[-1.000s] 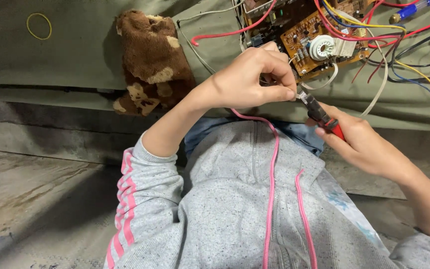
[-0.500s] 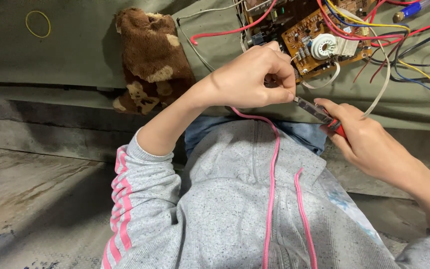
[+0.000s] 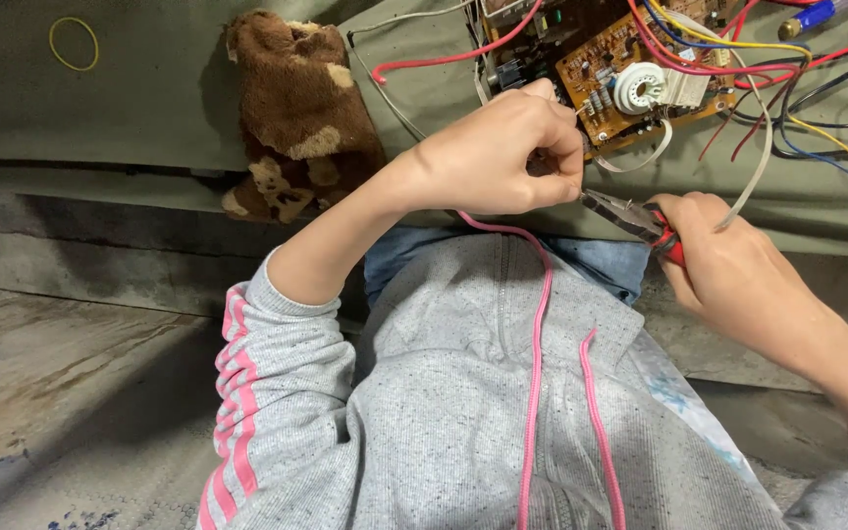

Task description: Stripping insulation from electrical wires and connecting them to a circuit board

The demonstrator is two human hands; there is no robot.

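Left hand (image 3: 493, 152) is curled shut, fingertips pinched on something too small to make out, just below the brown circuit board (image 3: 620, 69). Right hand (image 3: 728, 265) is clamped round the red-handled pliers (image 3: 635, 218), whose tip meets the left fingertips. Coloured wires (image 3: 787, 79) trail across the green cloth (image 3: 149, 108).

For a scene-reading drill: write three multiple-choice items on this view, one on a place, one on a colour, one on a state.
1. Where does the brown plush toy lie?
A. left of the left hand
B. on the circuit board
C. in the right hand

2. What colour are the handles of the metal-nosed pliers?
A. blue
B. red
C. yellow

3. What is the right hand doing?
A. resting flat
B. gripping the pliers
C. holding the yellow rubber band

Answers: 1 A, the toy sits on the olive cloth left of the left hand. 2 B, red shows at the fingers. 3 B, the fingers wrap the handles.
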